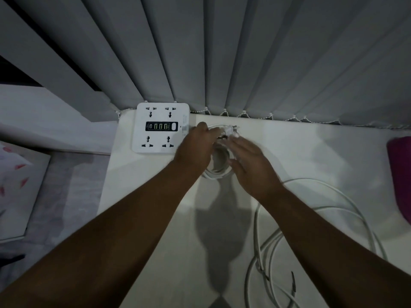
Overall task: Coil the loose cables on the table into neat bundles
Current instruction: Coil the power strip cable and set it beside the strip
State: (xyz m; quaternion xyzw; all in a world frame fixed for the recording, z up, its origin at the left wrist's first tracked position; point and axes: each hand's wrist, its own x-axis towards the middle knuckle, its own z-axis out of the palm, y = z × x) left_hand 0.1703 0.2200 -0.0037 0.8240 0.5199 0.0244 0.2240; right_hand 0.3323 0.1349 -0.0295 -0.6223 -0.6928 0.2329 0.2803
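A tight white cable coil (219, 168) lies on the white table (178, 252) just right of a square white power strip (160, 127). My left hand (195, 147) grips the coil's left side, its fingers curled over the top by the white plug (229, 130). On the coil's right side rests my right hand (251, 165), fingers fairly straight and blurred. A second white cable (347, 210) sprawls in wide loose loops at the right front, partly under my right forearm.
Grey vertical blinds (222, 52) with a bead chain hang along the table's far edge. A magenta cloth (400, 174) sits at the right edge. A patterned white surface (20, 187) lies lower left, beyond the table's left edge.
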